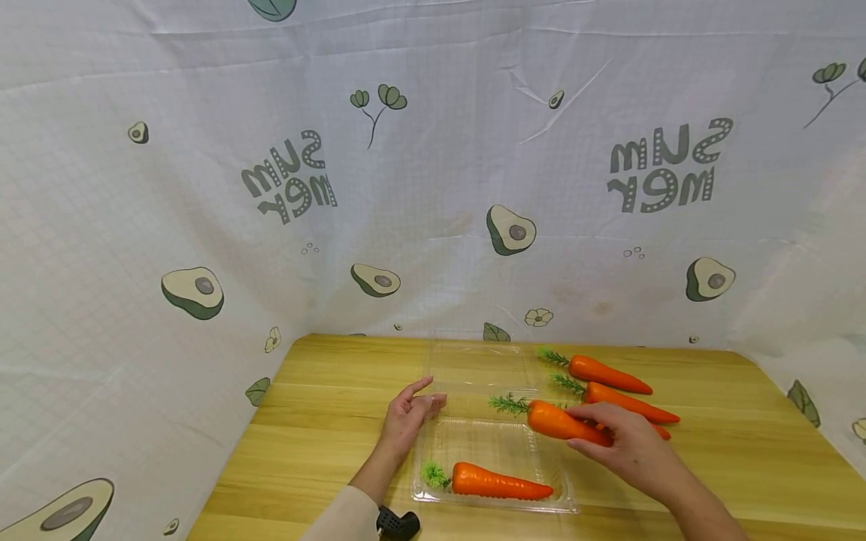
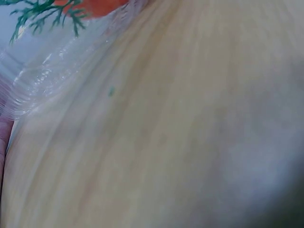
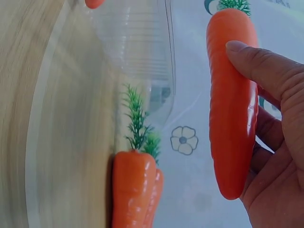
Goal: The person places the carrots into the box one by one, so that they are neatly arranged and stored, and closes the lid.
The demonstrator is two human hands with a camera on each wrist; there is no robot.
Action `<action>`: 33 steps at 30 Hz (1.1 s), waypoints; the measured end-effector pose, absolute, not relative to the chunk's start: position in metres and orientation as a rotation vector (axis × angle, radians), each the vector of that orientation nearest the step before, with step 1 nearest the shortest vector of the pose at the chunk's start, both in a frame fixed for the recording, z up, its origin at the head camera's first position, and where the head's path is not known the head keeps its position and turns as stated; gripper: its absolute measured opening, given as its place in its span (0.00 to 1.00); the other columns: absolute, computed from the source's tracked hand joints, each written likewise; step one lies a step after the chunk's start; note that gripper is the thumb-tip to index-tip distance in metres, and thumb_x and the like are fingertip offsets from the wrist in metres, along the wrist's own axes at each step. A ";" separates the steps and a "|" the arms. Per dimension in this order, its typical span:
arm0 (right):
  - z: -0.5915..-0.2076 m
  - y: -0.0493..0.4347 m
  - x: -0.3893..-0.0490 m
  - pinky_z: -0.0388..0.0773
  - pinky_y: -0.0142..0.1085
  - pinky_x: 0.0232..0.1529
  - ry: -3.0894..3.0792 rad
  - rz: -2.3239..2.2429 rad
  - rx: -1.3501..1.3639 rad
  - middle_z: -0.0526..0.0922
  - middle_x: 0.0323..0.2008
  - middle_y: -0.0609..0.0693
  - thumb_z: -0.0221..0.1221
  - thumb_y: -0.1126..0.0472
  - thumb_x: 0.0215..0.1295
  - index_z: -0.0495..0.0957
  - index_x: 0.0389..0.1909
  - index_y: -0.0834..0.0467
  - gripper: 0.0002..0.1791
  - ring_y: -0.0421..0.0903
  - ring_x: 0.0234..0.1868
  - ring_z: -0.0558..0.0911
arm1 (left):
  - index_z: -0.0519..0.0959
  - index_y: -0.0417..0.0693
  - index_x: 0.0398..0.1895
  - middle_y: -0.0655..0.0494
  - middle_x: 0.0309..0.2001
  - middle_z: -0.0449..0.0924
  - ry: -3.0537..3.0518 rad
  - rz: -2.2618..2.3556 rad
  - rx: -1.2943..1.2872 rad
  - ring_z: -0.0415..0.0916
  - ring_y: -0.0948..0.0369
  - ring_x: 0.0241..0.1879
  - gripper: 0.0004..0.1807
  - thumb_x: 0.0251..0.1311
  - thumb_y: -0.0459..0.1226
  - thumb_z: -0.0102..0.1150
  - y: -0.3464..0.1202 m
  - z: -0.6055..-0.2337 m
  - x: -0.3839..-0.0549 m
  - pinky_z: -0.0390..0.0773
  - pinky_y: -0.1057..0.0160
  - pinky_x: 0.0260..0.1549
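Note:
In the head view a clear plastic clamshell box point(image 1: 433, 499) lies unfolded, its lid point(image 1: 480, 365) toward the back. Along the front of the box lies one orange toy carrot point(image 1: 497, 482), its green top to the left. My left hand point(image 1: 404, 422) is at the box's left side, fingers extended near the hinge; the left wrist view catches a finger beside the plastic wall. Between thumb and fingers my right hand point(image 1: 625, 447) grips another carrot point(image 3: 232, 104), raised at the box's right side with its leafy top pointing left.
Right of the box lie more carrots: a back one point(image 1: 609, 373), one before it point(image 1: 632, 402), and a third point(image 1: 661, 431) mostly hidden behind my right hand. A black device point(image 1: 398, 524) shows by my left sleeve. A printed white cloth point(image 1: 433, 188) hangs behind the wooden table point(image 1: 304, 421).

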State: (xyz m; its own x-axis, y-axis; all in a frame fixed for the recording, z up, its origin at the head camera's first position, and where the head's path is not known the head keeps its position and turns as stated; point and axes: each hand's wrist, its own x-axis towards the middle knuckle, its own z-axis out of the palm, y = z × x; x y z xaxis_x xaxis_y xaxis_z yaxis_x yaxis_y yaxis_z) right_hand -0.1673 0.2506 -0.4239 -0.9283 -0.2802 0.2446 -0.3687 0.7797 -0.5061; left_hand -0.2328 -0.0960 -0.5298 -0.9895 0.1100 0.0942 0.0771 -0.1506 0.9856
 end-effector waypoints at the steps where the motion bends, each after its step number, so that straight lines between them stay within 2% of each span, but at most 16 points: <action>1: -0.424 0.249 -0.167 0.79 0.29 0.35 -2.817 0.847 0.517 0.85 0.40 0.39 0.77 0.51 0.51 0.87 0.50 0.49 0.23 0.29 0.35 0.74 | 0.66 0.34 0.73 0.29 0.56 0.82 2.033 2.357 0.224 0.80 0.39 0.59 0.26 0.74 0.34 0.50 -0.096 -0.530 -0.233 0.82 0.58 0.58; 9: -0.424 0.238 -0.169 0.79 0.30 0.35 -2.799 0.886 0.577 0.84 0.39 0.38 0.76 0.53 0.53 0.87 0.50 0.50 0.22 0.27 0.35 0.74 | 0.66 0.35 0.73 0.31 0.56 0.82 2.031 2.354 0.218 0.80 0.39 0.60 0.27 0.74 0.34 0.50 -0.096 -0.529 -0.233 0.81 0.57 0.59; 15: -0.424 0.230 -0.171 0.81 0.30 0.38 -2.827 0.889 0.596 0.86 0.42 0.37 0.76 0.52 0.53 0.87 0.50 0.48 0.22 0.29 0.38 0.77 | 0.66 0.34 0.73 0.30 0.56 0.82 2.027 2.357 0.229 0.80 0.39 0.59 0.26 0.74 0.34 0.50 -0.097 -0.530 -0.232 0.82 0.58 0.58; 24: -0.431 0.222 -0.175 0.81 0.29 0.36 -2.814 0.956 0.701 0.87 0.45 0.42 0.73 0.46 0.57 0.86 0.51 0.50 0.22 0.30 0.39 0.79 | 0.66 0.34 0.73 0.29 0.57 0.82 2.027 2.364 0.237 0.81 0.40 0.59 0.27 0.75 0.34 0.50 -0.097 -0.529 -0.232 0.81 0.57 0.59; 33: -0.434 0.210 -0.174 0.82 0.29 0.37 -2.839 1.027 0.756 0.87 0.47 0.44 0.72 0.48 0.58 0.85 0.52 0.49 0.21 0.32 0.41 0.80 | 0.65 0.33 0.73 0.31 0.57 0.82 2.053 2.345 0.278 0.82 0.44 0.58 0.27 0.75 0.35 0.50 -0.097 -0.530 -0.232 0.81 0.57 0.60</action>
